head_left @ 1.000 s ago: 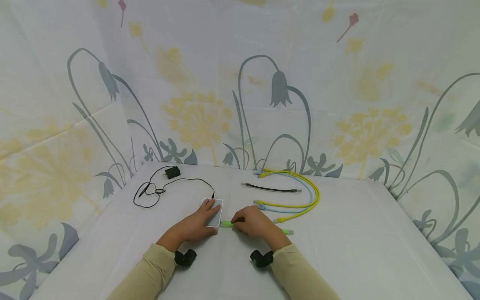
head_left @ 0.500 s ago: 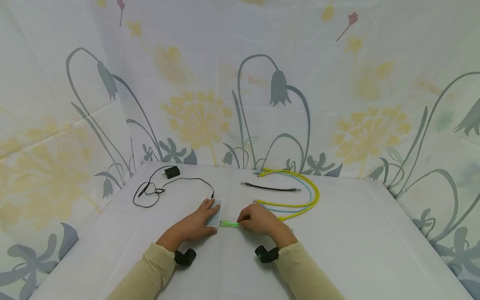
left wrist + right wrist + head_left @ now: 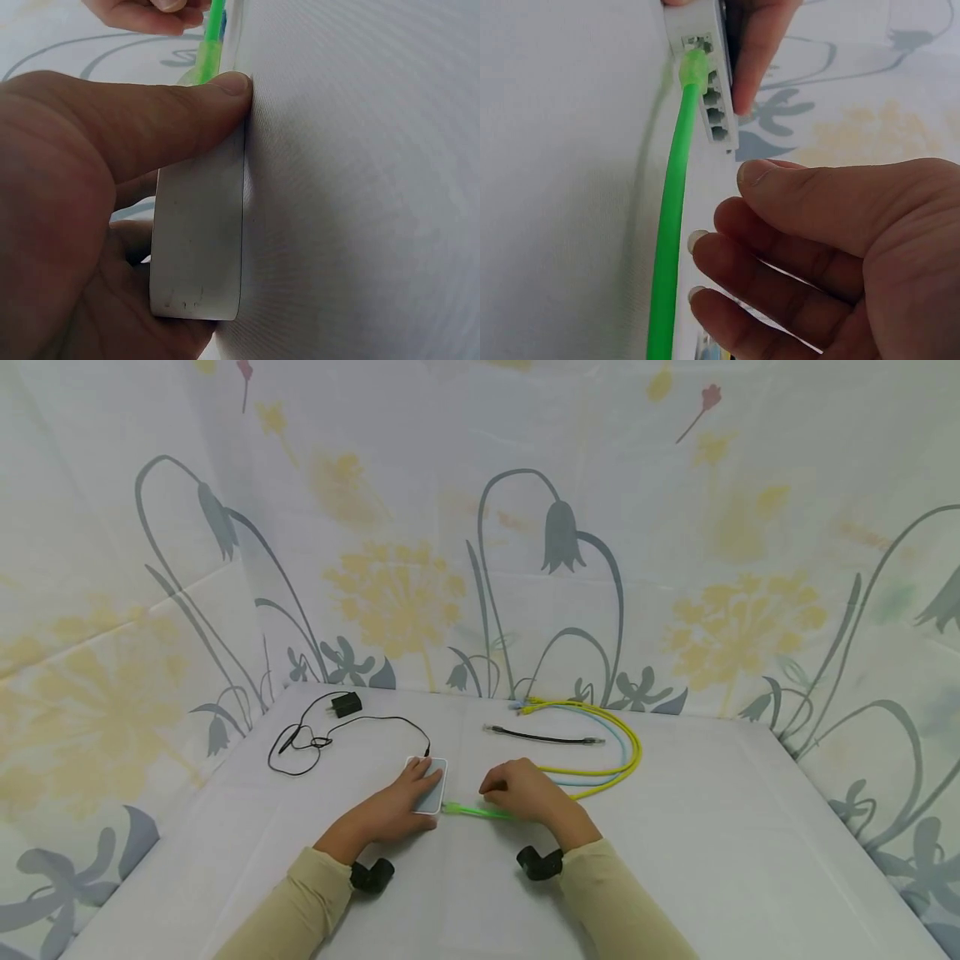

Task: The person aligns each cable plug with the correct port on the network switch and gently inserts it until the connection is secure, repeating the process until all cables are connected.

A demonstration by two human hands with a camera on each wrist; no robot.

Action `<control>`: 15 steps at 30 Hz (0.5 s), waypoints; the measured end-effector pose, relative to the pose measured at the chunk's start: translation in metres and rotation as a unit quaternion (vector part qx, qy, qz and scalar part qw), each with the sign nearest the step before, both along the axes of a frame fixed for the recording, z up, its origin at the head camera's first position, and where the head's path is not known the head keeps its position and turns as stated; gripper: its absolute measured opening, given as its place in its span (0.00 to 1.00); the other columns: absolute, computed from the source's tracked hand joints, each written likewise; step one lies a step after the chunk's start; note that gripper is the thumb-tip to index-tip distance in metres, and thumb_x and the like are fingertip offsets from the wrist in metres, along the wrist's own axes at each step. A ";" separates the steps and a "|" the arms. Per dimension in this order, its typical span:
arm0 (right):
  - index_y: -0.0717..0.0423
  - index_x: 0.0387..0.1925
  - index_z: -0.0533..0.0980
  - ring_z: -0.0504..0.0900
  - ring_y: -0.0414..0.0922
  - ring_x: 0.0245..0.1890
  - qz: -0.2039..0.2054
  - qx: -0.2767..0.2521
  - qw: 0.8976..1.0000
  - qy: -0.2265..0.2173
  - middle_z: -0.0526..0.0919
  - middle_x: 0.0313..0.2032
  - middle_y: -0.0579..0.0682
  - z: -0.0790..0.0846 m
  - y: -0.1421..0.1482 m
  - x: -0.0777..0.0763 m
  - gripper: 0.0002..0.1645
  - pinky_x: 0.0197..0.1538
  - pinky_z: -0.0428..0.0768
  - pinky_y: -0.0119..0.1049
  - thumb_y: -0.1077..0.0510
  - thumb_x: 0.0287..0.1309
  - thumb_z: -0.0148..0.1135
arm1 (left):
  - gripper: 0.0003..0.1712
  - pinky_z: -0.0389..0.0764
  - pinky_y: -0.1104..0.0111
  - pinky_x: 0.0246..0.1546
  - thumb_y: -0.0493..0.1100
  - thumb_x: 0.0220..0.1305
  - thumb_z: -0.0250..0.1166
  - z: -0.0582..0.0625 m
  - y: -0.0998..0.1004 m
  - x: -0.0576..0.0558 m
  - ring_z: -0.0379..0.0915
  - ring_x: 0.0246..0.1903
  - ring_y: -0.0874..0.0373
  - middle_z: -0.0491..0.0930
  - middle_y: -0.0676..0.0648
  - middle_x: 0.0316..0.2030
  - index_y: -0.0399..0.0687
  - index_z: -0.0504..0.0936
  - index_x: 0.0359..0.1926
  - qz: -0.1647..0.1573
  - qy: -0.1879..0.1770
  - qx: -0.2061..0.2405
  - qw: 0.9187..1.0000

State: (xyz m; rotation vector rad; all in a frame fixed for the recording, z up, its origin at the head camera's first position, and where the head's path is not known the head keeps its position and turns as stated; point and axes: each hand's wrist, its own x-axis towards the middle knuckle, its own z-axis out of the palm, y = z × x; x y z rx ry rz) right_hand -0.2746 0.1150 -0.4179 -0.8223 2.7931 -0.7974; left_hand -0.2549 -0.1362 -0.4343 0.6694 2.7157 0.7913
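Observation:
A small white network switch (image 3: 431,798) with a grey top lies on the table. My left hand (image 3: 390,810) holds it, fingers over the top and thumb along its near side (image 3: 199,240). In the right wrist view, a row of ports (image 3: 715,116) runs along one face of the switch. The plug (image 3: 694,71) of a bright green network cable (image 3: 480,812) sits in the port at one end of that row. My right hand (image 3: 528,793) hovers beside the cable with loosely bent fingers and nothing between them. It hides the cable's far end in the head view.
Yellow network cables (image 3: 639,752) and a light blue one (image 3: 600,783) curve behind my right hand. A short black cable (image 3: 543,739) lies beyond the switch. At the back left is a black power adapter (image 3: 346,704), its thin cord (image 3: 382,718) running to the switch.
My right hand has let go of the green cable near its plug and moved right and slightly away, showing more of the cable. My left hand stays on the switch.

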 end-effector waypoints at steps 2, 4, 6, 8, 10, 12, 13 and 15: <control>0.50 0.39 0.85 0.81 0.39 0.39 -0.006 0.000 1.000 0.004 0.87 0.37 0.42 0.001 0.001 -0.002 0.07 0.44 0.78 0.38 0.59 0.62 0.62 | 0.43 0.53 0.45 0.70 0.47 0.64 0.65 0.000 0.000 0.000 0.30 0.76 0.41 0.42 0.40 0.77 0.46 0.56 0.75 -0.001 0.000 -0.001 1.000; 0.51 0.40 0.85 0.81 0.39 0.38 -0.013 0.001 1.000 0.012 0.86 0.37 0.43 0.003 0.001 -0.005 0.08 0.44 0.78 0.38 0.58 0.61 0.63 | 0.43 0.53 0.45 0.70 0.47 0.64 0.65 0.001 0.000 0.000 0.30 0.76 0.41 0.42 0.39 0.77 0.45 0.56 0.74 -0.001 0.002 0.000 1.000; 0.52 0.41 0.85 0.80 0.38 0.37 -0.017 0.003 1.000 0.021 0.86 0.37 0.43 0.004 0.002 -0.007 0.08 0.43 0.78 0.37 0.59 0.61 0.63 | 0.42 0.53 0.46 0.70 0.47 0.64 0.65 0.000 0.001 0.000 0.30 0.76 0.41 0.42 0.40 0.77 0.46 0.56 0.75 0.000 0.002 -0.001 1.000; 0.53 0.41 0.85 0.79 0.38 0.36 -0.020 0.006 0.999 0.030 0.85 0.37 0.43 0.006 0.002 -0.009 0.08 0.42 0.77 0.36 0.59 0.61 0.63 | 0.43 0.54 0.45 0.69 0.46 0.64 0.65 0.000 0.000 -0.001 0.31 0.76 0.41 0.42 0.39 0.77 0.45 0.56 0.74 0.001 0.002 0.003 1.000; 0.53 0.41 0.84 0.79 0.38 0.35 -0.023 0.007 0.999 0.033 0.85 0.36 0.44 0.007 0.003 -0.011 0.08 0.42 0.77 0.35 0.59 0.61 0.63 | 0.43 0.55 0.46 0.69 0.46 0.64 0.65 -0.001 0.000 -0.001 0.31 0.76 0.41 0.42 0.40 0.77 0.46 0.56 0.74 0.002 0.002 0.001 1.000; 0.53 0.41 0.84 0.78 0.38 0.34 -0.029 0.009 0.999 0.037 0.85 0.35 0.43 0.007 0.004 -0.013 0.08 0.41 0.77 0.35 0.60 0.60 0.63 | 0.43 0.56 0.46 0.69 0.47 0.63 0.65 -0.002 0.001 -0.001 0.31 0.76 0.41 0.43 0.40 0.77 0.47 0.56 0.74 0.002 0.002 -0.001 1.000; 0.53 0.40 0.85 0.78 0.38 0.34 -0.034 0.012 0.999 0.040 0.85 0.35 0.43 0.007 0.004 -0.014 0.08 0.41 0.76 0.35 0.59 0.60 0.64 | 0.43 0.56 0.46 0.69 0.47 0.63 0.65 -0.003 0.000 -0.002 0.31 0.76 0.42 0.43 0.40 0.77 0.47 0.56 0.75 0.003 0.003 -0.002 1.000; 0.53 0.41 0.85 0.78 0.38 0.34 -0.043 0.016 0.998 0.040 0.84 0.35 0.43 0.007 0.004 -0.017 0.08 0.41 0.76 0.35 0.59 0.60 0.63 | 0.43 0.57 0.47 0.69 0.47 0.64 0.65 -0.004 0.000 -0.002 0.31 0.77 0.42 0.43 0.41 0.77 0.48 0.56 0.75 0.004 0.005 -0.005 1.000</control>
